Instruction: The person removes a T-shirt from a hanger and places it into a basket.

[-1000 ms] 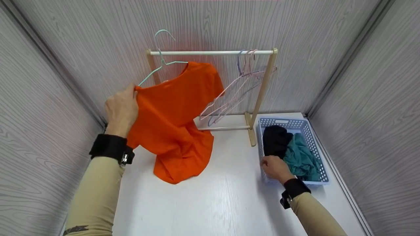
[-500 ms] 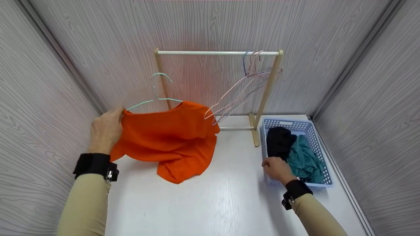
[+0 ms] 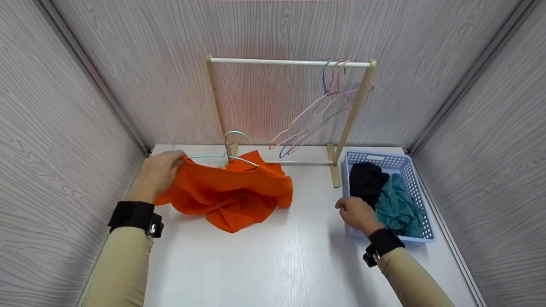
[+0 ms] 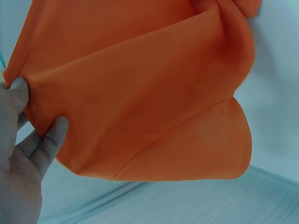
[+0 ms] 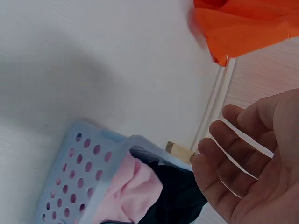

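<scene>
An orange T-shirt (image 3: pixel 230 187) with a mint-green hanger (image 3: pixel 204 156) in its neck is low over the table at left, its lower part crumpled on the surface. My left hand (image 3: pixel 160 172) pinches the shirt's shoulder at the hanger's end; in the left wrist view the thumb (image 4: pixel 19 93) lies on the cloth's edge. Above the left rim of the blue plastic basket (image 3: pixel 375 157) hovers my right hand (image 3: pixel 358 214), holding nothing. The right wrist view shows its fingers (image 5: pixel 233 158) loosely curled. The basket holds a black garment (image 3: pixel 367 181), a teal garment (image 3: pixel 396 207) and pink cloth (image 5: pixel 135 186).
Behind the shirt stands a clothes rack with a white rail (image 3: pixel 273 62) and wooden posts (image 3: pixel 355 108). Several pink and blue hangers (image 3: pixel 315 121) hang at the rail's right end. Grey wood-grain panels (image 3: pixel 490 140) enclose the white table (image 3: pixel 264 260) at the back and sides.
The shirt and its hanger have come down from rail height to near the table, the left hand keeping its grip on the shoulder. The right hand has stayed by the basket.
</scene>
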Available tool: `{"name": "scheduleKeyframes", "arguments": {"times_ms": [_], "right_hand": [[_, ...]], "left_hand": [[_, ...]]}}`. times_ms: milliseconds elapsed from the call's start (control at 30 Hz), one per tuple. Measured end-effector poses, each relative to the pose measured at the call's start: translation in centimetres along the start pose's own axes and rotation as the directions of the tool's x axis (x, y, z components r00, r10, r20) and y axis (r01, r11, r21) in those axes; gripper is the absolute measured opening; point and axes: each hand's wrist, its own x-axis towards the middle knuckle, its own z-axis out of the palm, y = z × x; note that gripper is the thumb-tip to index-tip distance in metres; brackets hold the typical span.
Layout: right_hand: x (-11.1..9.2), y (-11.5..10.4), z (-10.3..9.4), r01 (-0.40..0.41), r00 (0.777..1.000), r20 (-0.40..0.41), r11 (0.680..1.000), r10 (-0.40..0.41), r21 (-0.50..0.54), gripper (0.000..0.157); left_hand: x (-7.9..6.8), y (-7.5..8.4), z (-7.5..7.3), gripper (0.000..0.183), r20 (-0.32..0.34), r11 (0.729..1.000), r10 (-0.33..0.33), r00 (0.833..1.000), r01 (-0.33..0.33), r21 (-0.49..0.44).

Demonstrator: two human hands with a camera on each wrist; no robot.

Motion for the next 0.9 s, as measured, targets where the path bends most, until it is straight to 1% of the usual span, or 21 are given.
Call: {"name": "scheduleKeyframes", "arguments": {"times_ms": [133,233,400,500,633,700,767,900], "right_hand": [[0.2,-1.9,-0.6,0.079,0.995,-0.058,0.995,-0.082,-0.057,0.021],[0.2,-3.4,-1.1,0.120,0.989,-0.074,0.988,-0.128,-0.094,0.023],[-0.1,-5.0,-2.4,0.159,0.981,-0.086,0.978,-0.171,-0.135,0.027],[-0.6,-5.4,-3.5,0.140,0.982,-0.110,0.982,-0.155,-0.129,0.031],[-1.4,-5.4,-4.9,0.138,0.974,-0.157,0.979,-0.161,-0.152,0.040],[-1.6,-5.5,-5.5,0.147,0.970,-0.173,0.977,-0.173,-0.155,0.038],[-1.8,-5.4,-5.8,0.156,0.967,-0.183,0.980,-0.177,-0.127,0.032],[-2.0,-5.1,-5.9,0.163,0.962,-0.215,0.985,-0.170,-0.049,0.021]], "left_hand": [[0.7,1.5,0.4,0.016,0.052,0.997,0.067,0.996,-0.065,-0.042],[1.1,2.8,0.6,0.018,0.096,0.994,0.082,0.992,-0.075,-0.082],[2.1,5.5,1.5,0.020,0.123,0.986,0.094,0.988,-0.075,-0.151],[2.8,7.5,2.1,0.021,0.126,0.980,0.111,0.986,-0.087,-0.178],[3.5,9.9,3.1,0.021,0.142,0.975,0.135,0.981,-0.106,-0.197],[3.7,10.8,3.4,0.020,0.158,0.973,0.146,0.976,-0.113,-0.202],[3.8,11.5,3.7,0.019,0.174,0.974,0.150,0.973,-0.114,-0.197],[4.0,12.2,4.1,0.017,0.210,0.980,0.145,0.967,-0.112,-0.164]]}}
